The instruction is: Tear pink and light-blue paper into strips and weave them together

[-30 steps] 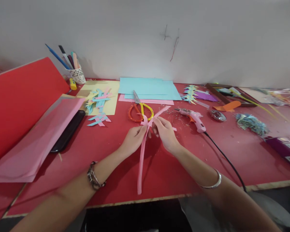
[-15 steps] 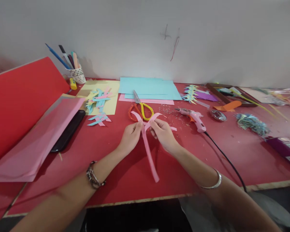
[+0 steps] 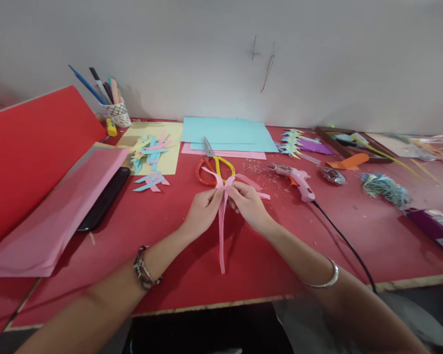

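Observation:
Pink paper strips are pinched between both my hands near the table's middle; one long end hangs down toward me, and shorter ends stick out above the fingers. My left hand is closed on them from the left, thumb on top. From the right, my right hand pinches the same strips, its thumb nearly meeting the left one. Just beyond my fingers lie scissors with red and yellow handles. Another pink strip end shows beside my right hand.
A pink glue gun with a black cord lies to the right. Woven paper pieces rest on a cream sheet at left. Blue sheets lie along the wall. A pen cup, black phone-like object and purple box also stand about.
My hands have drawn closer together on the strips. The upper ends have narrowed upward, and the hanging end has swung left, now pointing almost straight toward me.

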Action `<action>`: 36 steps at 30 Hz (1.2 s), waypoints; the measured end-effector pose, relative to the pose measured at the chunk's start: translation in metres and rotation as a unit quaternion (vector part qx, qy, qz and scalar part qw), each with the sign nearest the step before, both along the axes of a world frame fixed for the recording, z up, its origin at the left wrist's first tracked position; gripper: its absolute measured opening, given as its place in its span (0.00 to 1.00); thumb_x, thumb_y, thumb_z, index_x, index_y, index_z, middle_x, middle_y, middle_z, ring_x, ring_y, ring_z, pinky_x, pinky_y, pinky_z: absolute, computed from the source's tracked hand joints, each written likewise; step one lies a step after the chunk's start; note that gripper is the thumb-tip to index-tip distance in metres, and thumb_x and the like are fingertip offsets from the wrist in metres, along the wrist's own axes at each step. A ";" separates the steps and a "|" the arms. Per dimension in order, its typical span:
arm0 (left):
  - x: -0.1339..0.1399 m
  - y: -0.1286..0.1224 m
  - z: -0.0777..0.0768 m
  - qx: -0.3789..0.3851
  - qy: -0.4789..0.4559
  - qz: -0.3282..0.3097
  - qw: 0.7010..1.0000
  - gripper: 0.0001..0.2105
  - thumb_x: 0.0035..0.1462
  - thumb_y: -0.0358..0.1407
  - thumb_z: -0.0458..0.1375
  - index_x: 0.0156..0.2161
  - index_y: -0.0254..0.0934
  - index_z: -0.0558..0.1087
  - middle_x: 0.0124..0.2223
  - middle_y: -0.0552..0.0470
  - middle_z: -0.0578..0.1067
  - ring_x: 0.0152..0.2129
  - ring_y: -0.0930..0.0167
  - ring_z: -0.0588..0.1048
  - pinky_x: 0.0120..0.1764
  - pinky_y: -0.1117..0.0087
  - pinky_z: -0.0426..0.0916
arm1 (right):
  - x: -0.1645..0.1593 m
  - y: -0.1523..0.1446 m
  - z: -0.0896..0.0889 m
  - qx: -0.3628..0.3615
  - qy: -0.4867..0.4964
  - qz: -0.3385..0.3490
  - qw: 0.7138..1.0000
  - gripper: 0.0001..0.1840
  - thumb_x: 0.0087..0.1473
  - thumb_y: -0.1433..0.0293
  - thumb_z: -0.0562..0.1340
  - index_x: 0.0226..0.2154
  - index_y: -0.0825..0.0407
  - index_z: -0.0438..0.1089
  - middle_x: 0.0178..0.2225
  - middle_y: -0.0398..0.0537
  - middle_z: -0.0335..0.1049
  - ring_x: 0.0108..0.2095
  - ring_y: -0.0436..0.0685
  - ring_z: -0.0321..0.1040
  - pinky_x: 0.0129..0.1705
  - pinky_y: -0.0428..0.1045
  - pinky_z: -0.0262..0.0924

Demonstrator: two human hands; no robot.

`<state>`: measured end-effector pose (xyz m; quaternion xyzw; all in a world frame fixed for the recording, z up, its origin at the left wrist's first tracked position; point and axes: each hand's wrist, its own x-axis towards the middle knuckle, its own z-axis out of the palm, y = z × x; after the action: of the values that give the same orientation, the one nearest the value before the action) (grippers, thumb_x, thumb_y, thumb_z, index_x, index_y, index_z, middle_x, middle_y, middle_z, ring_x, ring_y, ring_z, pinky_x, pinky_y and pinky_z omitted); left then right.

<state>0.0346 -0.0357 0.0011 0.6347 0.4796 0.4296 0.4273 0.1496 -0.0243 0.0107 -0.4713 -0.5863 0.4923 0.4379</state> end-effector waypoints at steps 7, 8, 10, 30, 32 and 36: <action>-0.002 0.002 0.001 -0.001 -0.009 0.077 0.997 0.15 0.52 0.39 0.44 0.17 0.37 0.56 0.17 0.60 0.56 0.17 0.77 0.57 0.22 0.76 0.54 | 0.000 -0.001 0.001 -0.006 0.009 -0.032 0.999 0.15 0.47 0.71 0.52 0.13 0.52 0.51 0.10 0.33 0.50 0.12 0.41 0.45 0.15 0.41 0.41; -0.002 0.003 0.001 -0.005 -0.015 0.069 0.997 0.15 0.52 0.39 0.44 0.17 0.37 0.56 0.17 0.59 0.57 0.17 0.77 0.58 0.22 0.76 0.55 | 0.000 -0.001 0.001 -0.002 0.014 -0.037 0.999 0.16 0.47 0.71 0.51 0.13 0.52 0.51 0.10 0.33 0.50 0.12 0.41 0.45 0.15 0.41 0.41; -0.001 0.003 0.001 -0.017 -0.029 0.019 0.999 0.15 0.53 0.39 0.43 0.17 0.37 0.58 0.18 0.58 0.60 0.19 0.76 0.61 0.26 0.75 0.58 | 0.000 0.000 0.001 0.007 0.027 -0.048 0.998 0.16 0.48 0.71 0.51 0.13 0.52 0.51 0.10 0.33 0.50 0.12 0.41 0.47 0.15 0.42 0.42; -0.001 0.003 0.002 -0.012 -0.037 0.031 0.999 0.18 0.53 0.43 0.44 0.18 0.37 0.61 0.18 0.57 0.64 0.18 0.76 0.63 0.25 0.75 0.59 | 0.000 -0.001 0.000 0.030 -0.014 0.011 0.999 0.15 0.49 0.69 0.51 0.14 0.54 0.57 0.11 0.35 0.51 0.13 0.41 0.45 0.16 0.42 0.41; -0.001 0.003 0.002 -0.036 -0.042 -0.001 0.998 0.18 0.53 0.44 0.43 0.18 0.36 0.62 0.19 0.56 0.65 0.18 0.75 0.63 0.24 0.75 0.60 | 0.000 -0.001 -0.001 0.033 0.000 -0.010 0.999 0.15 0.48 0.69 0.51 0.14 0.53 0.55 0.11 0.35 0.50 0.13 0.42 0.47 0.16 0.42 0.42; 0.000 0.003 0.000 -0.044 -0.045 -0.063 0.996 0.17 0.53 0.42 0.42 0.21 0.36 0.65 0.22 0.54 0.68 0.22 0.74 0.66 0.28 0.74 0.62 | 0.002 0.001 -0.002 0.026 0.038 -0.057 0.997 0.15 0.48 0.67 0.52 0.14 0.52 0.52 0.11 0.34 0.49 0.13 0.42 0.49 0.16 0.42 0.44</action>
<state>0.0345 -0.0328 0.0015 0.6245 0.4372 0.4083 0.5020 0.1515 -0.0229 0.0087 -0.4736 -0.5540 0.4686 0.4991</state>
